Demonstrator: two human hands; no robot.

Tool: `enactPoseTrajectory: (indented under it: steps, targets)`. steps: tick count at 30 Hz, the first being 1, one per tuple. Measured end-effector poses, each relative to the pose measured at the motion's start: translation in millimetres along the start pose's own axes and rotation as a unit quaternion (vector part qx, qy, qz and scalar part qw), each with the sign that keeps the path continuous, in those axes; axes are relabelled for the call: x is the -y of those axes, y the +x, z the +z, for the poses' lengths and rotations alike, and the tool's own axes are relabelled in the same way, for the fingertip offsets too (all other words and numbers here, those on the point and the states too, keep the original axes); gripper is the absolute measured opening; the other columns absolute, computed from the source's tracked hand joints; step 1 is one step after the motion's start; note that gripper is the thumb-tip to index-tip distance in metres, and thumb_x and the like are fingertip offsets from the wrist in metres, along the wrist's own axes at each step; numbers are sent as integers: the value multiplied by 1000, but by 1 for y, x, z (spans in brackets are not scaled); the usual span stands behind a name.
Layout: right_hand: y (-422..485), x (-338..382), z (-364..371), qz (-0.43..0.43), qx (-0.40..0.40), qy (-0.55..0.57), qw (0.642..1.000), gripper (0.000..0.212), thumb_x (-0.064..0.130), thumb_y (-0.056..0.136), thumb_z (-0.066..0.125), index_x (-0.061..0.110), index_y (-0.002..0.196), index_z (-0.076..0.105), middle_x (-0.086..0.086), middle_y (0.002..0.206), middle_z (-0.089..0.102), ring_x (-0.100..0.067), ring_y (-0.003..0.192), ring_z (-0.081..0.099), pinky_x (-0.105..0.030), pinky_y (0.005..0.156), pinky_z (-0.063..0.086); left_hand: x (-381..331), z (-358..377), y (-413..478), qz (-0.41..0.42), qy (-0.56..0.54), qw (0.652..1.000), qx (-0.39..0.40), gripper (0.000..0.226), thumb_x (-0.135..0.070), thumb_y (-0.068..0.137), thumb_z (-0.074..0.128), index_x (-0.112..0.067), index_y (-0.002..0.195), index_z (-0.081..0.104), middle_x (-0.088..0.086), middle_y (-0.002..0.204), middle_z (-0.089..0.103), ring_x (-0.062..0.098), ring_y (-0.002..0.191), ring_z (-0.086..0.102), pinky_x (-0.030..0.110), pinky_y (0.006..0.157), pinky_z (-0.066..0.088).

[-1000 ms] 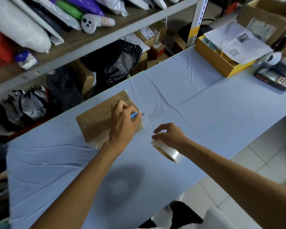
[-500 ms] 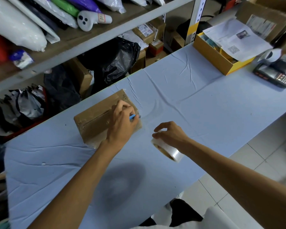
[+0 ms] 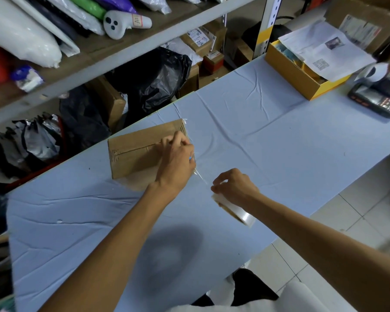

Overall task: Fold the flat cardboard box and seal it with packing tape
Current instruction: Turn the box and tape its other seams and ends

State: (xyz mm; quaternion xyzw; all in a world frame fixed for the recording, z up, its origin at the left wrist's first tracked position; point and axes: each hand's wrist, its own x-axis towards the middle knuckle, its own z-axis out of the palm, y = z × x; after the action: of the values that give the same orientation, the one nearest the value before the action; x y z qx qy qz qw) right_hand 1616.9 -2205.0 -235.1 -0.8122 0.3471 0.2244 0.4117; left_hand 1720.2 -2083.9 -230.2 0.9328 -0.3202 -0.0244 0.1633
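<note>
**Head view: closed carton at the far left of the surface, tape strand drawn out to the roll**

The cardboard box (image 3: 140, 152) lay folded and closed on the blue surface (image 3: 268, 136), at its far edge toward the left. A seam ran along its top, and clear tape glinted past its right-hand end. The left grip (image 3: 176, 161) rested on that right end of the box, knuckles up, with the curled fingers pressed to the cardboard by the seam. A blue item (image 3: 191, 157) peeped out from those curled fingers, pinched there. Too little of it showed to tell what it was.

From just beneath this grip a thin tape strand (image 3: 200, 176) ran down and to the right, toward the right grip (image 3: 234, 185). The right grip hung apart from the box, its fingers and thumb curled round the rim of the tape roll (image 3: 236, 210). The roll tilted below the palm, near the surface's near edge. Whether the roll touched the surface could not be told.

At the far right of the surface stood a yellow box (image 3: 297, 79) with printed papers (image 3: 324, 50) lying across its open top. Near it lay a dark handheld scanner (image 3: 376, 100). Behind the surface stood a shelf (image 3: 92, 43) carrying white bags (image 3: 20, 34) and a white controller (image 3: 122, 22). Under it were a black bag (image 3: 153, 79) and small cartons (image 3: 198, 41). Pale floor tiles (image 3: 358, 221) showed to the right.
</note>
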Motion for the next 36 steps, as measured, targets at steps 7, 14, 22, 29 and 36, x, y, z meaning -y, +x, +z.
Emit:
enactPoseTrajectory:
  steps: [7,14,22,29,36]
  targets:
    - [0,14,-5,-25,-30,-2,999,25,32,80,61,28,105,63,-1,82,72,-19,89,67,-28,73,46,7,-9,10,0,6,998,60,14,-10,83,64,-11,70,59,-1,111,43,24,106,35,28,81,38]
    - [4,10,-10,-3,-6,-24,1000,22,32,82,61,22,102,65,2,70,73,-16,80,67,-28,72,47,9,-9,12,-23,-6,998,53,20,-12,83,65,-8,65,56,1,108,45,25,104,37,37,85,43]
    - [11,9,-21,-20,18,-82,996,23,34,82,63,23,103,64,-3,88,73,-22,89,68,-32,85,50,8,-9,13,-40,-20,997,63,15,-13,82,65,-9,69,59,-1,106,44,26,105,37,39,87,43]
    - [15,15,-27,-27,-1,-136,990,26,35,81,65,25,105,60,-2,97,70,-23,95,66,-33,85,46,4,-17,17,-39,-1,991,128,16,-9,85,59,-12,69,54,-7,101,34,18,97,23,46,95,39]
    - [25,9,-43,-57,25,-42,997,7,21,75,71,24,81,74,-1,86,75,-22,80,70,-31,85,52,10,-24,24,-40,-28,986,157,14,-11,86,57,-11,72,54,-5,104,43,23,103,30,44,94,42]
